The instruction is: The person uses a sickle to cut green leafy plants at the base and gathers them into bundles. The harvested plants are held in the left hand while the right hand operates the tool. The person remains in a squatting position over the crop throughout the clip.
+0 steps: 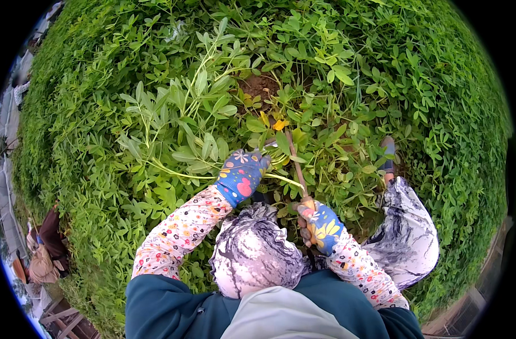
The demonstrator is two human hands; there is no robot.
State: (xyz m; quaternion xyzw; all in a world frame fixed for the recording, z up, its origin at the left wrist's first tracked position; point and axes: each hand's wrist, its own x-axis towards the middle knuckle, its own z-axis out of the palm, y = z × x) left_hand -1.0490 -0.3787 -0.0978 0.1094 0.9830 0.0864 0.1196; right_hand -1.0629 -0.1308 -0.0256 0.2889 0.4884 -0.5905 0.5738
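My left hand (243, 173), in a blue patterned glove, is closed around a bundle of cut or bent leafy green stems (181, 173), whose leaves fan out up and to the left. In my right hand (319, 224), also gloved, is the wooden handle of a sickle (297, 165). Its long, thin metal shank points away from me, and a pale blade part (271, 144) shows beside my left fingers; leaves hide some of it. A pale stem end (298, 184) from the bundle lies against the shank. Yellow leaves (280, 124) are just past the tool.
Dense leafy plants (113, 106) surround me. Bare brown soil (258, 87) shows ahead. My bent knees are in patterned trousers (406, 233), with one shoe (387, 148) at right. Another person (46, 258) is at the far left, near grey sheeting (7, 203). Wooden bars (65, 318) stand lower left.
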